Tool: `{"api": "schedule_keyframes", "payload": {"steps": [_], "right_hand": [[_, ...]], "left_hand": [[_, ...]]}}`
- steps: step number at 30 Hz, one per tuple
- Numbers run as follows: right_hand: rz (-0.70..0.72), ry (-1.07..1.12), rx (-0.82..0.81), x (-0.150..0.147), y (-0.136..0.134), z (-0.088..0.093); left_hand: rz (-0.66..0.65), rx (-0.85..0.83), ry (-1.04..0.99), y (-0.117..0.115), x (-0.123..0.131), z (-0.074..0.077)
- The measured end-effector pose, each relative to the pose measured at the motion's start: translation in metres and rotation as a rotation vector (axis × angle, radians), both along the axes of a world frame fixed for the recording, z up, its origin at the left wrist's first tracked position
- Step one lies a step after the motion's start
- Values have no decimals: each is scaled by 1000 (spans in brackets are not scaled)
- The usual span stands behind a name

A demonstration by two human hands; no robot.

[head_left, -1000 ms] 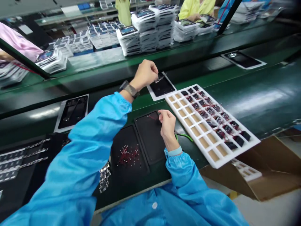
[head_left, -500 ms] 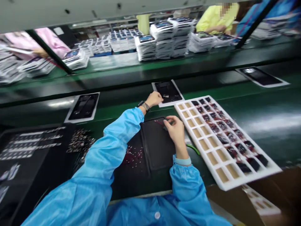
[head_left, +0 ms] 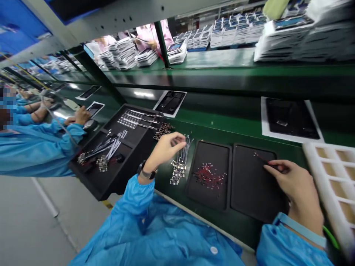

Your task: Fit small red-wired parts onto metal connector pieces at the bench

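Note:
My left hand (head_left: 165,148) hovers over a row of thin metal flex strips (head_left: 181,159) lying on the green bench, its fingers curled in a pinch right beside them; whether it grips one I cannot make out. My right hand (head_left: 293,184) rests on a black mat (head_left: 251,184) and pinches a small dark part with red wires (head_left: 263,159). A second black mat (head_left: 208,176) between the hands carries a scatter of tiny red pieces (head_left: 206,174). Both arms wear blue sleeves, and a watch sits on the left wrist.
A white compartment tray (head_left: 330,177) lies at the right edge. A black tray of metal strips (head_left: 116,147) sits to the left. Dark panels on white sheets (head_left: 290,118) ride the belt behind. A co-worker in blue (head_left: 39,144) works at the left. Stacks of parts (head_left: 288,37) line the far shelf.
My view has swung left. My left hand came back from the panel on the belt to the metal strips on the left. My right hand stays on the black mat with its small part.

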State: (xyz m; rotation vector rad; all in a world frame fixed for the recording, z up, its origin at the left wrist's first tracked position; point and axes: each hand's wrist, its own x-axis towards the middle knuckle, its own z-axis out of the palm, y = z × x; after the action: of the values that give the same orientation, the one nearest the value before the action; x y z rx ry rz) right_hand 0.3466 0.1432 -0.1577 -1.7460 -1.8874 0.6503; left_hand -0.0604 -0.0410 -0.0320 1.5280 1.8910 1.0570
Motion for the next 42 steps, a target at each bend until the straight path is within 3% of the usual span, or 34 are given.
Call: {"api": "schedule_keyframes", "payload": {"steps": [3, 7, 9, 13, 18, 24, 30, 36, 39, 42], "right_hand": [[-59, -20, -51, -2, -3, 11], [-87, -35, -52, -9, -12, 28], [-84, 34, -48, -12, -17, 36], [-139, 81, 49, -18, -27, 51], [-47, 155, 47, -32, -43, 67], [192, 554, 4, -58, -62, 70], [401, 716, -180, -73, -68, 69], [558, 727, -317, -94, -72, 65], [660, 548, -348, -108, -73, 64], [704, 439, -367, -121, -77, 60]], "left_hand": [[139, -104, 30, -40, -26, -28], [314, -170, 138, -76, -41, -58], [323, -187, 175, -86, -42, -68], [208, -216, 201, -90, -36, -78], [134, -199, 256, -76, -15, -81], [41, -175, 369, -63, 24, -91], [66, -102, 329, -59, 20, -98], [22, -36, -59, -47, 8, -78], [-54, 42, -283, -27, 13, -65], [-175, 58, -493, 0, 24, -61]]}}
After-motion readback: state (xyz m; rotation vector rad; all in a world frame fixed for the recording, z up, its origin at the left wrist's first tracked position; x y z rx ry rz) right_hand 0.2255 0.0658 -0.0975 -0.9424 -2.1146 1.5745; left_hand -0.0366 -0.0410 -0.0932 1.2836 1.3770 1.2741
